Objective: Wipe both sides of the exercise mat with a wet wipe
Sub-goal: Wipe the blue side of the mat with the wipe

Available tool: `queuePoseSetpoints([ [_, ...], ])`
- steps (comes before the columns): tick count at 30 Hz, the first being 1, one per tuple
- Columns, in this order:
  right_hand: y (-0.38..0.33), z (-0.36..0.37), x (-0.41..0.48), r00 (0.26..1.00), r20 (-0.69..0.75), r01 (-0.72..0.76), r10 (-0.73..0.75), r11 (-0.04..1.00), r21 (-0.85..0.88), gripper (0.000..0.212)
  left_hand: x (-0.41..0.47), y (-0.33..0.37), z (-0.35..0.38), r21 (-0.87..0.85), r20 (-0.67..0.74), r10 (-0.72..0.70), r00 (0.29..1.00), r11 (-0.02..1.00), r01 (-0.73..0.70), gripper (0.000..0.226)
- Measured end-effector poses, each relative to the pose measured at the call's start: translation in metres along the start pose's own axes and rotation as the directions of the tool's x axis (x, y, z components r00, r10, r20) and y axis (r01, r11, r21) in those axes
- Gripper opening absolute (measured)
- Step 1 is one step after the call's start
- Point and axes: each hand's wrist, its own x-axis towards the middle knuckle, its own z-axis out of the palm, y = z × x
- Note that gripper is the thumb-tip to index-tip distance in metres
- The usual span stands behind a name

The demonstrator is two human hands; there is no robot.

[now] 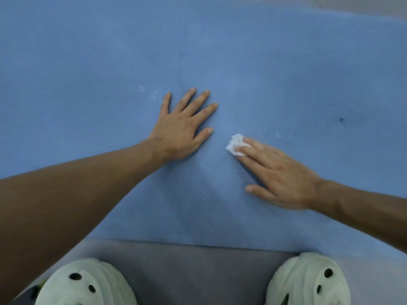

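the person looks to be mid-wipe on the upward face of the mat (220, 51), which lies flat on the floor (198, 267) and fills most of the view. whether this is the first or second side i cannot tell from here.

the wipe (235, 146) is a small crumpled white wad, about halfway between the mat's near and far edges. the right hand (279, 175) lies flat on the mat, its fingers straight and close together, and the fingertips press down on the wipe; nothing is curled round it. the thumb sticks out toward the near edge, resting on the mat.

the left hand (182, 128) is just beside the wipe, not touching it. it is spread wide, palm down, fingers fanned apart, holding nothing. it seems to be bracing the person and pinning the mat.

some pale flecks (141, 89) show beyond the left hand, and a dark speck (341, 119) sits off toward the right end. my guess is that the next strokes should sweep out to those marks, with steady downward pressure so the wad does not slip from under the fingers. once this face is covered, the mat may need turning over.

a pair of pale shoes (86, 282) stands on the floor just short of the near edge.
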Motion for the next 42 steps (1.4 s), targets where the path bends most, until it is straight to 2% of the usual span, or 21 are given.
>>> queuePoseSetpoints([
  [2, -0.036, 0.009, -0.021, 0.981, 0.067, 0.182, -0.18, 0.983, -0.02, 0.069, 0.007, 0.007, 0.001, 0.008, -0.01, -0.017, 1.0, 1.0, 0.017, 0.067],
  [4, -0.063, 0.015, -0.044, 0.95, 0.116, 0.294, -0.291, 0.956, -0.011, 0.066, 0.015, 0.011, 0.001, 0.011, -0.017, 0.002, 1.0, 1.0, -0.002, 0.067],
  [8, -0.07, 0.017, -0.064, 0.936, 0.166, 0.308, -0.311, 0.95, 0.039, 0.067, 0.039, 0.028, 0.0, 0.016, -0.021, 0.087, 0.996, 0.996, -0.086, 0.067],
  [11, -0.064, 0.02, -0.065, 0.953, 0.163, 0.256, -0.257, 0.966, 0.029, 0.069, 0.053, 0.049, 0.003, -0.013, -0.029, 0.117, 0.993, 0.993, -0.117, 0.066],
  [14, -0.038, 0.019, -0.071, 0.998, 0.055, 0.006, 0.0, 0.994, -0.105, 0.069, 0.071, 0.067, 0.003, -0.055, -0.051, 0.104, 0.993, 0.993, -0.107, 0.061],
  [16, -0.013, 0.013, -0.073, 0.971, -0.036, -0.239, 0.237, 0.96, -0.148, 0.07, 0.082, 0.076, 0.003, -0.064, -0.066, 0.091, 0.994, 0.993, -0.095, 0.061],
  [18, 0.011, 0.008, -0.069, 0.9, -0.094, -0.435, 0.426, 0.889, -0.142, 0.074, 0.09, 0.082, 0.006, -0.068, -0.072, 0.091, 0.993, 0.993, -0.095, 0.06],
  [21, 0.038, 0.005, -0.056, 0.757, -0.149, -0.65, 0.636, 0.757, -0.07, 0.079, 0.093, 0.088, 0.013, -0.043, -0.053, 0.095, 0.994, 0.994, -0.097, 0.059],
  [23, 0.047, 0.003, -0.046, 0.677, -0.142, -0.726, 0.722, 0.687, 0.029, 0.082, 0.093, 0.09, 0.015, -0.024, -0.048, 0.094, 0.994, 0.995, -0.095, 0.058],
  [24, 0.046, 0.003, -0.041, 0.662, -0.125, -0.735, 0.739, 0.673, 0.089, 0.084, 0.093, 0.09, 0.016, -0.019, -0.043, 0.095, 0.995, 0.995, -0.095, 0.058],
  [25, 0.04, 0.003, -0.036, 0.668, -0.112, -0.724, 0.736, 0.677, 0.129, 0.085, 0.093, 0.091, 0.017, -0.013, -0.039, 0.096, 0.995, 0.995, -0.096, 0.058],
  [27, 0.017, 0.006, -0.031, 0.771, -0.1, -0.621, 0.628, 0.778, 0.1, 0.084, 0.094, 0.09, 0.017, -0.002, -0.032, 0.103, 0.994, 0.995, -0.103, 0.059],
  [29, -0.017, 0.01, -0.031, 0.917, -0.057, -0.392, 0.394, 0.919, 0.04, 0.08, 0.095, 0.087, 0.017, 0.02, -0.029, 0.104, 0.994, 0.994, -0.104, 0.06],
  [31, -0.058, 0.017, -0.039, 0.98, 0.017, -0.198, 0.197, 0.98, 0.036, 0.079, 0.093, 0.088, 0.015, 0.003, -0.012, 0.086, 0.996, 0.996, -0.086, 0.06],
  [33, -0.097, 0.025, -0.051, 0.987, 0.035, -0.156, 0.154, 0.986, 0.053, 0.08, 0.089, 0.093, 0.014, -0.023, 0.017, 0.067, 0.998, 0.998, -0.066, 0.059],
  [35, -0.114, 0.034, -0.064, 0.986, -0.022, -0.164, 0.165, 0.986, 0.03, 0.079, 0.086, 0.097, 0.013, -0.019, 0.016, 0.051, 0.999, 0.999, -0.051, 0.059],
  [38, -0.091, 0.043, -0.078, 0.976, -0.152, -0.16, 0.157, 0.987, -0.01, 0.075, 0.087, 0.096, 0.016, 0.016, -0.02, 0.031, 0.999, 0.999, -0.031, 0.059],
  [40, -0.059, 0.042, -0.085, 0.936, -0.206, -0.291, 0.285, 0.957, 0.001, 0.072, 0.091, 0.097, 0.018, 0.024, -0.017, 0.034, 0.999, 0.999, -0.034, 0.059],
  [42, -0.02, 0.037, -0.098, 0.868, -0.183, -0.468, 0.462, 0.883, 0.012, 0.074, 0.09, 0.096, 0.016, 0.014, -0.003, 0.032, 0.999, 0.999, -0.032, 0.059],
])
